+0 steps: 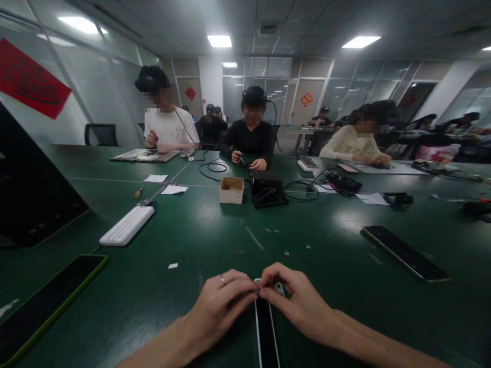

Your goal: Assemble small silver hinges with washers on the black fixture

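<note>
A long narrow black strip with a pale rim (266, 327), perhaps a phone, lies on the table directly below my hands. Over its far end my left hand (226, 294), with a ring on one finger, is closed in a pinch. My right hand (293, 296) meets it there, thumb and finger pressed together. Whatever small piece sits between the fingertips is too tiny to name. A small light metal part with holes (280, 289) shows beneath the right palm. Beyond the hands lie two small nut-like pieces (286, 253).
A phone in a green case (49, 306) and a white power strip (127, 226) lie at left; another phone (404, 253) is at right. Farther off stand an open cardboard box (231, 191) and a black device (266, 188) with cables. Several people sit across the green table (199, 225).
</note>
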Available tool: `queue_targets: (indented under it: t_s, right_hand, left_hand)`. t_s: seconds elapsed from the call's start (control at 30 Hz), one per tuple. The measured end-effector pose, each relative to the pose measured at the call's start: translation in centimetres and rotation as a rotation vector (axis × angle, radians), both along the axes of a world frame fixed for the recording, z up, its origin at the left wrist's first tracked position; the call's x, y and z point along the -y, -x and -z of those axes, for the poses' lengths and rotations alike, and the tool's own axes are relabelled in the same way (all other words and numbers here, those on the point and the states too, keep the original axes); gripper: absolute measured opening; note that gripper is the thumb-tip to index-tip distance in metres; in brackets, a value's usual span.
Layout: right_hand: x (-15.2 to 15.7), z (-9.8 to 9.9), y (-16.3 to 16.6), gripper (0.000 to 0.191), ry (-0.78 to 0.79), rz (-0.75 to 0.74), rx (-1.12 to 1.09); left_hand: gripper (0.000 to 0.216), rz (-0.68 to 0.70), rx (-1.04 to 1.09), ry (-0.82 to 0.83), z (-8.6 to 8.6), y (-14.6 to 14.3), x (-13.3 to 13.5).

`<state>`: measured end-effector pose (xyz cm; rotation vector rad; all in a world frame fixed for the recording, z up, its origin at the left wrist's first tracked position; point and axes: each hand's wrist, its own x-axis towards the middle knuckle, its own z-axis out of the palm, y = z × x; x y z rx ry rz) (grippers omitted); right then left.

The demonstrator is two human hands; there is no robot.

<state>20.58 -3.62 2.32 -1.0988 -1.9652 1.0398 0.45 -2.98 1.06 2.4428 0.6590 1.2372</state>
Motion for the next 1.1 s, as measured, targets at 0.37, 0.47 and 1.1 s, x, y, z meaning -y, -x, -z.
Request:
queue_targets:
  t_s: [0.37, 0.47, 1.1]
  right_hand:
    - [-3.1, 0.9, -3.6, 0.012, -0.432, 0.003, 0.213]
    - [-3.4, 1.5, -4.5, 0.013, -0.470, -0.086, 0.332]
    - [-3.3, 3.0, -4.1, 0.008, -0.426, -0.161, 0.383]
  left_hand:
    - [0.021, -0.030, -0.296, 0.074, -0.1, 2.6, -3.1]
    - [0.019, -0.030, -0.349, 0.162, 0.0, 2.8, -3.2]
    - [0.014, -0.190, -0.386, 0.610, -1.0, 0.7, -2.0]
